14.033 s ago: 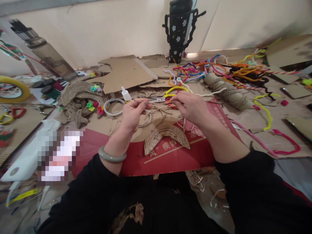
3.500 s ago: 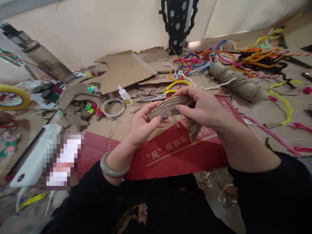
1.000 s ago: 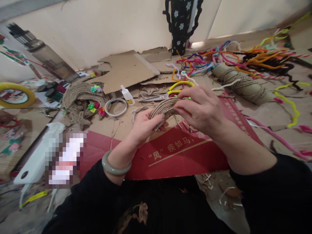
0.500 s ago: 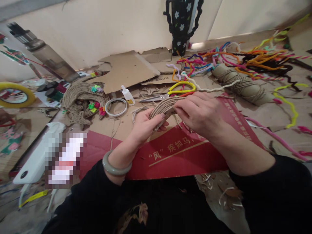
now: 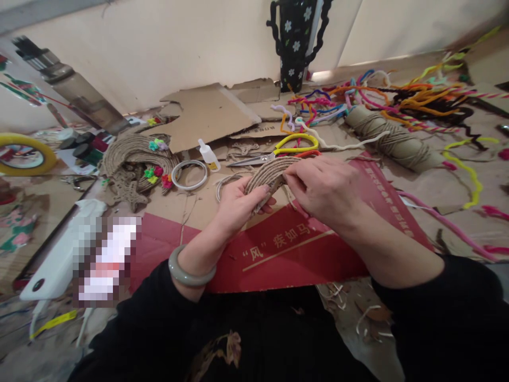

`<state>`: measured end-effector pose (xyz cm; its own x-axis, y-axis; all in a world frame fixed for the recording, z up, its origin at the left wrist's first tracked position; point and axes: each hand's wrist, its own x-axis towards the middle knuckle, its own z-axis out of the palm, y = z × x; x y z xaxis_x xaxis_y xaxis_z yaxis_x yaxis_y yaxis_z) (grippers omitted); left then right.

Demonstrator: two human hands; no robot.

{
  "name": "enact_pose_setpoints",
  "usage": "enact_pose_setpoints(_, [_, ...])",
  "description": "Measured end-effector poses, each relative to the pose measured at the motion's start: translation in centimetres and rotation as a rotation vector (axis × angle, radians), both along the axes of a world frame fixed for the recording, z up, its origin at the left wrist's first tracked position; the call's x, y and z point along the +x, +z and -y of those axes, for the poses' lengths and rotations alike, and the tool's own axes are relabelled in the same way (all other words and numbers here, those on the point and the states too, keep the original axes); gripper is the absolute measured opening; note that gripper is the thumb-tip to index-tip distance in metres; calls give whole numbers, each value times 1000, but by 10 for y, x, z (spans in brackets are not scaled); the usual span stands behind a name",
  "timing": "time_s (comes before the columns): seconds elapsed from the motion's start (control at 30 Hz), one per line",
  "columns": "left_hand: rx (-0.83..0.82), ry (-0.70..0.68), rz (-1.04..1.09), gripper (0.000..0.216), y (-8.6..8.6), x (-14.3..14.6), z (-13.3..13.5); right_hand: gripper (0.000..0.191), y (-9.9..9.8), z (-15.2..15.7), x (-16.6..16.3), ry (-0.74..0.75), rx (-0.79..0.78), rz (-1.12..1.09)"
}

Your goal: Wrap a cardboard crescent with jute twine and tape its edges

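My left hand (image 5: 240, 204) grips one end of a curved piece wrapped in jute twine (image 5: 271, 172), thumb on top and fingers beneath. At its other end my right hand (image 5: 322, 185) has its fingers pinched against the twine; the fingertips are partly hidden. Just behind the piece lie yellow-handled scissors (image 5: 296, 144), blades pointing left. A small white glue bottle (image 5: 209, 155) tilts beside them, and a pale ring (image 5: 190, 175) rests to its left. Below my hands spreads a red printed cardboard sheet (image 5: 222, 265).
At left are a twine-wrapped ring with colourful pom-poms (image 5: 133, 154), a white power bank (image 5: 59, 254) and yellow tape (image 5: 26, 154). A twine-wound tube (image 5: 393, 138) and tangled pipe cleaners (image 5: 417, 101) lie right. A black flowered cup (image 5: 294, 45) stands behind.
My right hand has shifted very slightly downward and its wrist has turned a little. My left hand keeps its hold on the twine-wrapped piece, almost unmoved.
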<state>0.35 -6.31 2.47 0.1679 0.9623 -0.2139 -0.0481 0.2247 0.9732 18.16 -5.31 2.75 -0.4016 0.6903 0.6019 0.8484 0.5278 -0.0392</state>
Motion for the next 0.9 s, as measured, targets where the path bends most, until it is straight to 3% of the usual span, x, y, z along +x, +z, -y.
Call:
enact_pose_setpoints(0.7, [42, 21, 0, 27, -3, 0, -1, 20, -1, -1, -1, -48, -107, -130])
enact_pose_setpoints(0.9, [97, 25, -17, 25, -6, 1, 0, 44, 1, -4, 1, -73, -190, -164])
